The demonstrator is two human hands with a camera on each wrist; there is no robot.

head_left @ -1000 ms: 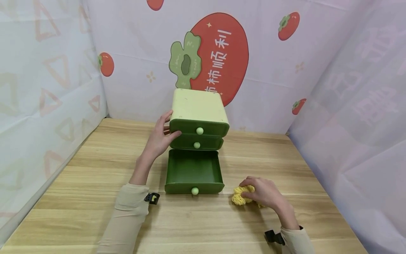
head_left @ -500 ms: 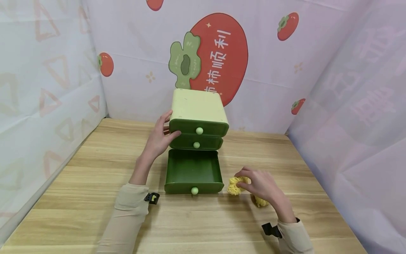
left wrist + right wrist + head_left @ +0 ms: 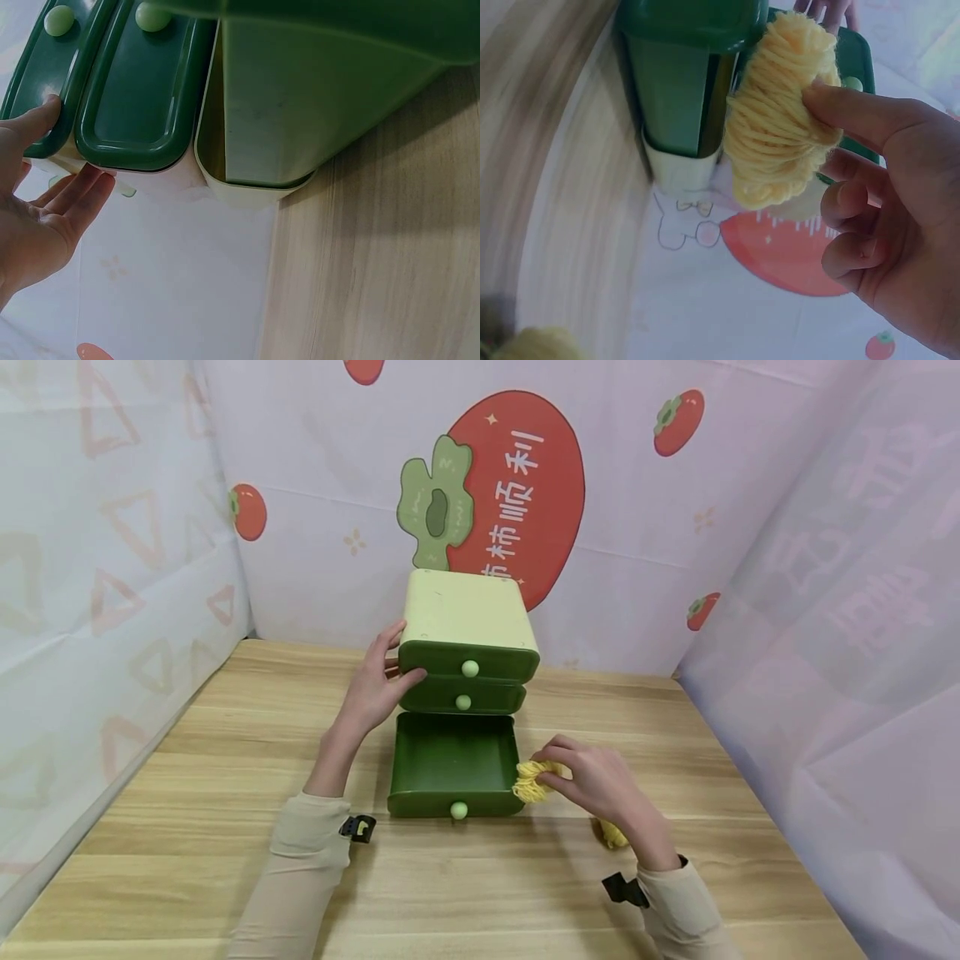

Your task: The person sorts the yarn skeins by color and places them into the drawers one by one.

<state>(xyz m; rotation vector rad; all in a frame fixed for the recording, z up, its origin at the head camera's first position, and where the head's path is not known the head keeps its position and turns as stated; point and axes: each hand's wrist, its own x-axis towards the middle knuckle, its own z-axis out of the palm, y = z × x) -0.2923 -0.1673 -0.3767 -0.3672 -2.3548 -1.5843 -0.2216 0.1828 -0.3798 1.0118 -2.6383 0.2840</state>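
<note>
A three-tier drawer cabinet [image 3: 467, 610] with a cream top and dark green drawer fronts stands at the back. Its bottom drawer [image 3: 453, 760] is pulled out, and no contents show inside. My left hand [image 3: 371, 689] holds the cabinet's upper left corner, thumb on the top drawer's front and fingers along the side. A yellow yarn skein [image 3: 780, 112] is pinched between my right thumb and fingers. My right hand [image 3: 596, 777] holds it by the drawer's front right corner; in the head view the skein overlaps that edge, and contact is unclear. The two upper drawers are closed.
A second yellow yarn bundle [image 3: 613, 835] lies on the wooden table [image 3: 465, 893], partly hidden by my right forearm. Printed cloth walls [image 3: 322, 468] enclose the table at the back and both sides.
My right hand has lifted the yarn skein off the table and carried it leftward to the open drawer's edge. The second bundle has come into view. My left hand stays put.
</note>
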